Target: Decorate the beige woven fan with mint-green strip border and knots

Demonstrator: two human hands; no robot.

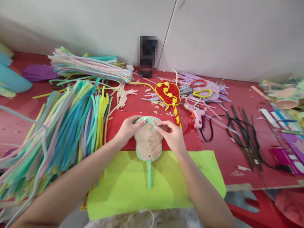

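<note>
A small beige fan [149,142] with a mint-green rim and a mint handle [149,175] is in front of me, its handle pointing toward me. My left hand [129,128] grips the fan's upper left edge, thumb pressed on the front near the top. Between the fingertips of my right hand [173,136] is pinched a mint pipe cleaner [151,122], which runs across the top of the fan to my left thumb. Beneath the fan lie a lime-green sheet [128,196] and a red sheet [190,144].
Bundles of coloured pipe cleaners [71,123] fill the left side. Behind my hands lie a red and yellow fan [167,93], scissors [201,92] and a glue gun [196,115] with a black cord. A dark, pixelated upright object [148,53] leans on the wall.
</note>
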